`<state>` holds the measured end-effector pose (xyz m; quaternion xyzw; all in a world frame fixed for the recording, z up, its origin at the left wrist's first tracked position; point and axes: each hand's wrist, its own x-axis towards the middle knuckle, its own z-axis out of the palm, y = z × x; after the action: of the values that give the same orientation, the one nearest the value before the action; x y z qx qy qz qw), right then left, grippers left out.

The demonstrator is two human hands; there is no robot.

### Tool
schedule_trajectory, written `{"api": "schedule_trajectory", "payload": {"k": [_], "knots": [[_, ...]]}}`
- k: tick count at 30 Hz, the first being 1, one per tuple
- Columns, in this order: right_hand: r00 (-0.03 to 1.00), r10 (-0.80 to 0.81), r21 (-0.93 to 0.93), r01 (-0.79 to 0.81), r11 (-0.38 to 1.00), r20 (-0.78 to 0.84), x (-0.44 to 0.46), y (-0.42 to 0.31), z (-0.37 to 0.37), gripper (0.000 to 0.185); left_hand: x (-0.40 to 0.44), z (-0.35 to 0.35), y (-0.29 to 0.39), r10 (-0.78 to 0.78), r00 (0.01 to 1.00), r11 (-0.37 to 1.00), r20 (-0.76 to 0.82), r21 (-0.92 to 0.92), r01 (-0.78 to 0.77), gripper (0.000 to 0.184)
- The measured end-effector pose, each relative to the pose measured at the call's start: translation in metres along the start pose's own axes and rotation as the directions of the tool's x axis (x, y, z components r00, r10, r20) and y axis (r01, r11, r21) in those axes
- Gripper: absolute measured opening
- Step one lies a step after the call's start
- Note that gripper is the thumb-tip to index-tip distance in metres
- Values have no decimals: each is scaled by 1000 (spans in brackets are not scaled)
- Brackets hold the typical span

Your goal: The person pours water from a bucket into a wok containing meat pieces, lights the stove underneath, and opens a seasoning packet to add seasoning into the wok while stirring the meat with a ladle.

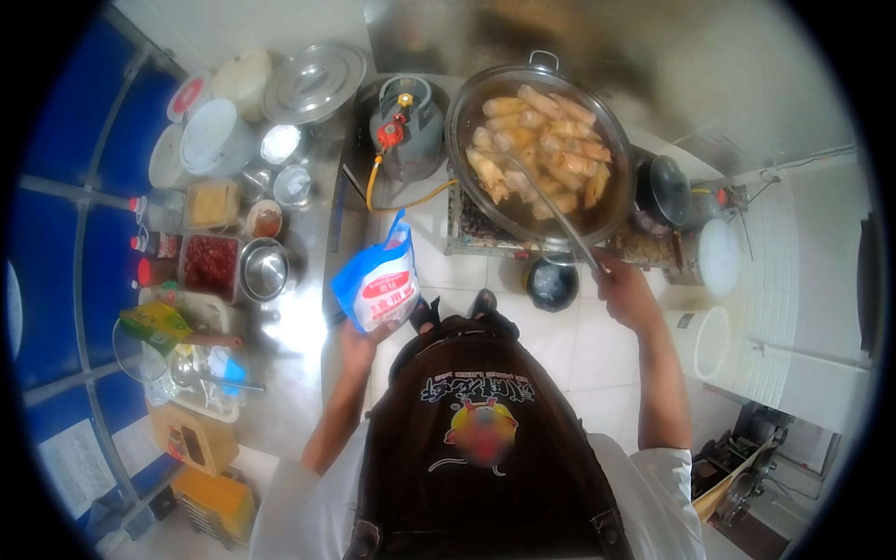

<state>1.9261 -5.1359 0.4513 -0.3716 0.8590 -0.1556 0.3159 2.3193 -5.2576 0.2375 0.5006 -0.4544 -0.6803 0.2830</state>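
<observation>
My left hand (359, 343) is closed round the bottom of a blue and white bag (378, 285) with red print, held upright beside the steel counter. My right hand (623, 291) grips the handle of a long metal ladle (571, 231). The ladle reaches into a large round steel pan (618, 201), and its head is hidden among the pale yellow-brown meat pieces (551, 145) in liquid. Steam hangs over the far side of the pan.
A gas cylinder (411, 131) with a yellow hose stands left of the pan. The steel counter (303, 252) at left bears bowls, tubs and a tray of red food (211, 265). Right of the pan sits a dark lidded pot (665, 191). A black bucket (553, 285) is on the floor.
</observation>
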Motion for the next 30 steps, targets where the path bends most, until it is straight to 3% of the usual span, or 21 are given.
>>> {"api": "schedule_trajectory", "payload": {"k": [2, 3, 6, 8, 12, 18, 21, 23, 30], "knots": [[943, 302, 57, -312, 948, 136, -10, -25, -10, 44, 2, 0, 1, -12, 1000, 999, 10, -51, 12, 51], [943, 302, 56, -312, 948, 136, -10, -21, -7, 44, 4, -1, 0, -12, 1000, 999, 10, -51, 13, 51], [965, 240, 110, -251, 962, 108, -2, 10, 17, 43, 7, -3, -6, -12, 1000, 1000, 3, -26, 12, 52], [997, -47, 14, 48, 999, -63, 11, 36, 39, 42, 9, -6, -8, -4, 1000, 999, 18, -38, 5, 53], [991, -69, -45, 64, 997, -115, 21, 43, 47, 42, 8, -4, -4, 24, 1000, 1000, 8, -15, -23, 51], [993, 116, 65, -115, 991, -17, -9, 26, 24, 43, 7, -7, -4, 15, 1000, 1000, 21, -15, -15, 52], [998, -15, 17, 16, 1000, -65, -6, 34, 36, 42, 7, -9, -7, 22, 999, 998, 30, -55, -20, 52], [985, -122, -155, 103, 983, -122, 8, 33, 47, 42, 9, -12, -10, -12, 999, 1000, 36, -14, 13, 55], [967, -155, -110, 135, 985, -203, 18, 42, 53, 43, 9, -9, 1, -1, 999, 1000, 47, -19, 2, 55]]}}
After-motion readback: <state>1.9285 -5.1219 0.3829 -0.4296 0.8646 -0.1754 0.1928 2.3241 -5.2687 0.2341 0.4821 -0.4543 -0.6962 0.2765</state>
